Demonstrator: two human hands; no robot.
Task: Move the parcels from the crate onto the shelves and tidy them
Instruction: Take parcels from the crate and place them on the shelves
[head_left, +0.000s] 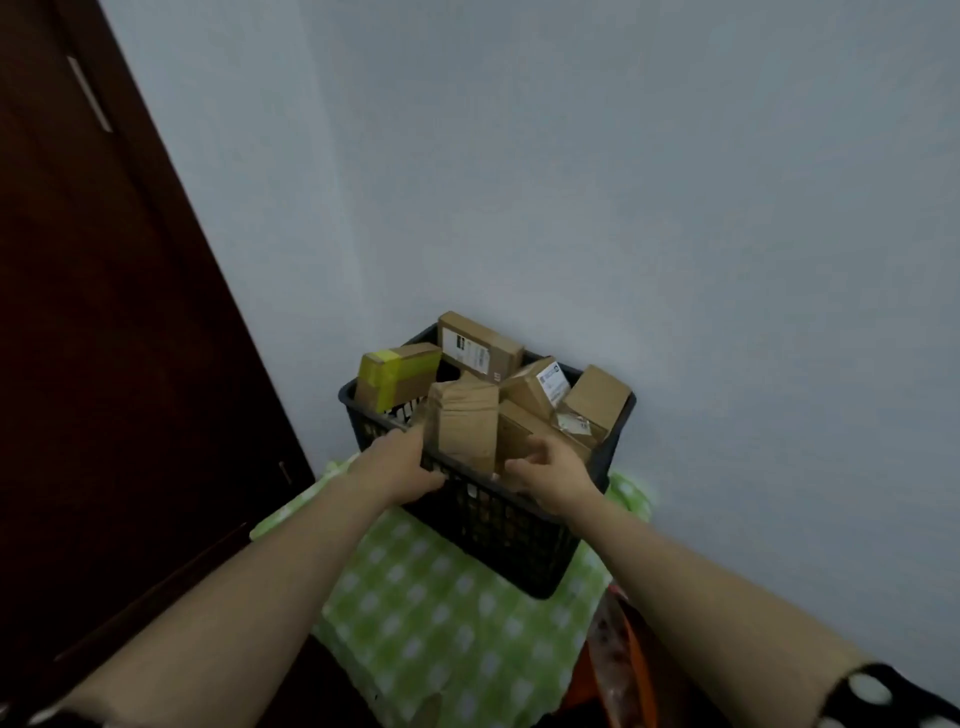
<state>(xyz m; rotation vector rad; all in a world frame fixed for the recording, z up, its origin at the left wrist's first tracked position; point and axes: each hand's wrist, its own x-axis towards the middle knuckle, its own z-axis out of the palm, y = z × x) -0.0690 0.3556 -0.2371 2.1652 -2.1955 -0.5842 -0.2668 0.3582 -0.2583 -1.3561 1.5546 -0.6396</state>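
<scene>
The upright parcel (465, 431) stands between the hands: left hand (402, 465) grips the crate (498, 525) rim, right hand (553, 480) curls alongside, hold unclear.

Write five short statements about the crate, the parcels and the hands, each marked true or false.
1. The black crate stands on a green checked cloth. True.
2. The crate is empty. False: cardboard parcels fill it.
3. A yellow-taped parcel lies in the crate. True.
4. The left hand hangs free. False: it grips the crate's near rim.
5. The right hand lifts a parcel high. False: it is low at the near rim.
</scene>
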